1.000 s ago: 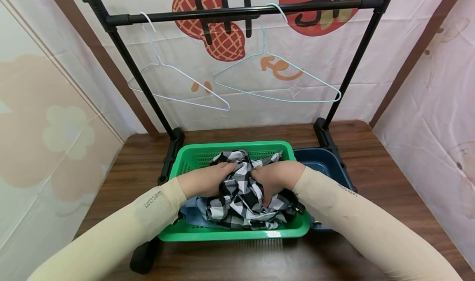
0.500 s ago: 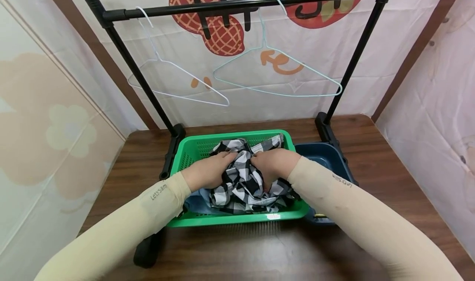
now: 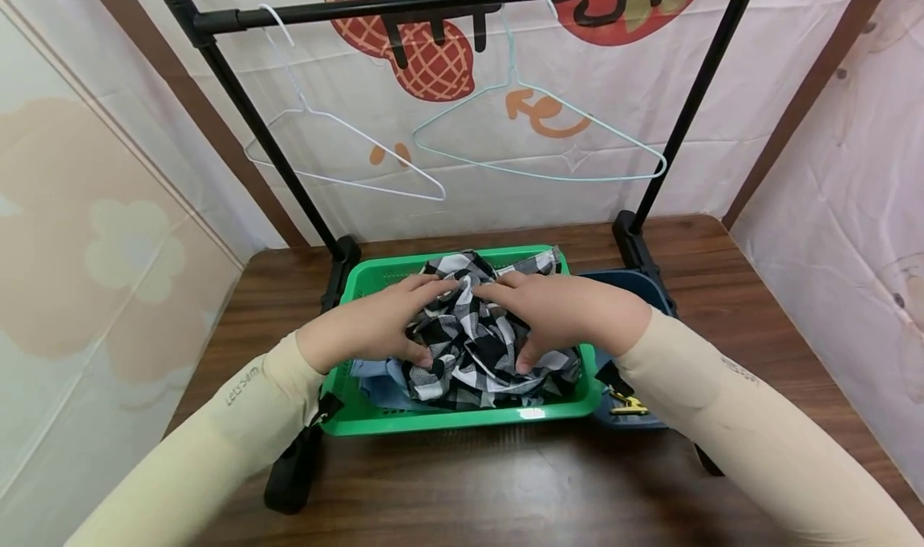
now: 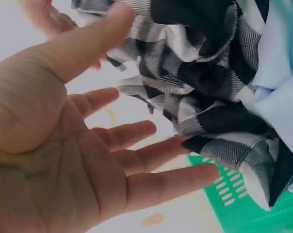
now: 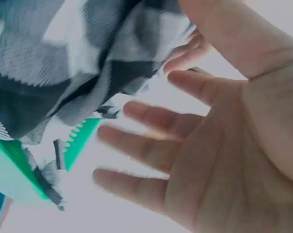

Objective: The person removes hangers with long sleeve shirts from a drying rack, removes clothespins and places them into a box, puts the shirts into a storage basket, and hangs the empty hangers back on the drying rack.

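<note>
A crumpled black-and-white checked garment (image 3: 469, 346) lies heaped in a green plastic basket (image 3: 404, 428). Light blue cloth (image 3: 386, 385) shows beneath it at the basket's left. My left hand (image 3: 378, 322) is over the heap's left side, its fingers spread; in the left wrist view the palm (image 4: 83, 160) faces the checked cloth and grips nothing. On the opposite side my right hand (image 3: 559, 314) is spread likewise, and the right wrist view shows its fingers (image 5: 141, 148) extended beside the cloth. Whether the fingertips touch the fabric is hard to tell.
Behind the basket stands a black clothes rack (image 3: 433, 0). From its bar hang a white hanger (image 3: 361, 134) and a pale blue hanger (image 3: 534, 174). A dark blue bin (image 3: 635, 286) sits at the basket's right, with a yellow item (image 3: 628, 404) inside.
Both hands have let go of the checked garment; their fingers have straightened and moved apart to either side of it. The garment stays in the basket. The whole view has shifted slightly.
</note>
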Tool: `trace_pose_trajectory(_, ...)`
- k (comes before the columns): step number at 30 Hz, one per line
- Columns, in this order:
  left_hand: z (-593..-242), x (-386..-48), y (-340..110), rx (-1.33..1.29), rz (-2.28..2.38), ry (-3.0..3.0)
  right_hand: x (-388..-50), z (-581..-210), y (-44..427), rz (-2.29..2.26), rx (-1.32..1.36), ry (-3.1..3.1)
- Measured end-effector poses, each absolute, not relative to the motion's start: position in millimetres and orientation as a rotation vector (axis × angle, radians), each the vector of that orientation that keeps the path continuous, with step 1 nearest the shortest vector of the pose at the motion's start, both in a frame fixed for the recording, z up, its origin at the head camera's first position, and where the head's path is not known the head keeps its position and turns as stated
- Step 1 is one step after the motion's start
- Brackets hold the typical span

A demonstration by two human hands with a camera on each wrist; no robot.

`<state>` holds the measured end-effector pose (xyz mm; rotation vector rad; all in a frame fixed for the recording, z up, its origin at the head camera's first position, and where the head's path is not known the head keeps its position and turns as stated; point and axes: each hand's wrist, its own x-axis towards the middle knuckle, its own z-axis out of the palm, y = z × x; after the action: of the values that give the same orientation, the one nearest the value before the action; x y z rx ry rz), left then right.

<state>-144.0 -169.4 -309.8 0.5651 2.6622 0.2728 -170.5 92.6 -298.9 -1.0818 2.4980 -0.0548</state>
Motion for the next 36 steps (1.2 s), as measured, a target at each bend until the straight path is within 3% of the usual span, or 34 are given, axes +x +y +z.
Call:
trace_pose_trajectory(7, -323, -135, -173, 0.485, 0.178, 2.554, -152, -310, 92, -0.014, -0.943, 2.406)
trace_pose_trajectory(17, -343, -142, -171, 0.401, 0.089, 2.486, -167, -337, 85, 0.048, -0.95, 2.349)
trace_pose_trajectory(25, -334, -146, -179, 0.412, 0.101, 2.471, -172, -349, 89, -0.05, -1.005, 2.394)
trace_pose_trajectory(36, -307, -133, -194, 0.596, 0.255, 2.559, -162, -335, 118, -0.175, -1.125, 2.486)
